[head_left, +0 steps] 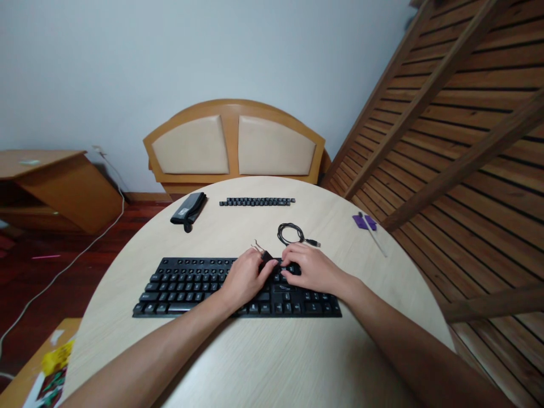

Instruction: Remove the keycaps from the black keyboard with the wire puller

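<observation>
A black keyboard [187, 286] lies across the round table, with some keycaps gone from its upper rows. My left hand [244, 277] rests over its middle and pinches a small black wire keycap puller [264, 256]. My right hand [309, 268] lies beside it with fingers curled down onto the keys at the right of centre; what they hold, if anything, is hidden. A row of loose black keycaps [257, 201] is lined up at the far side of the table.
A coiled black USB cable [293, 233] lies just behind my hands. A folded dark grey pouch [189, 209] sits at the far left, a purple-handled tool [368, 224] at the right edge. Wooden chair, slatted wooden frame and low cabinet surround the table [263, 357].
</observation>
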`<move>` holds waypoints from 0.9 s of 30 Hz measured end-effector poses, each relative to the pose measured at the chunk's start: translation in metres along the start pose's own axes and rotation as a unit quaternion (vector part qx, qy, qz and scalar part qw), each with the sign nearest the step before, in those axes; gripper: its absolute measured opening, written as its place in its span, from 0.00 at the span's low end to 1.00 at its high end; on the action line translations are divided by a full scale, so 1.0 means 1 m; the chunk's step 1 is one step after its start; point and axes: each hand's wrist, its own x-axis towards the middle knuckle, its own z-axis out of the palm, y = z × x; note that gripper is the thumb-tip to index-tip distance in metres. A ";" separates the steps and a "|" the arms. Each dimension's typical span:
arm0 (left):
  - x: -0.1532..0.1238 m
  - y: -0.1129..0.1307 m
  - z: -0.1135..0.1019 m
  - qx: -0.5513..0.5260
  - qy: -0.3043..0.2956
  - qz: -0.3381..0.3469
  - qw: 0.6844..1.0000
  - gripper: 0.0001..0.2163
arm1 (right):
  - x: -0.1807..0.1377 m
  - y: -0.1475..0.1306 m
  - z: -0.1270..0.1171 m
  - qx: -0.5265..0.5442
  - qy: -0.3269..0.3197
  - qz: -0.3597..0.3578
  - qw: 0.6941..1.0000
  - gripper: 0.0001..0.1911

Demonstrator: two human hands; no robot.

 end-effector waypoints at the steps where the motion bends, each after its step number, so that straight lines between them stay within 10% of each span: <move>1: 0.000 0.000 0.000 -0.011 0.000 -0.003 1.000 0.17 | -0.002 0.001 0.002 0.008 0.006 -0.001 1.000 0.03; 27: 0.003 0.007 -0.009 -0.189 -0.076 -0.033 0.978 0.23 | -0.004 0.015 0.007 0.109 0.017 -0.030 0.993 0.03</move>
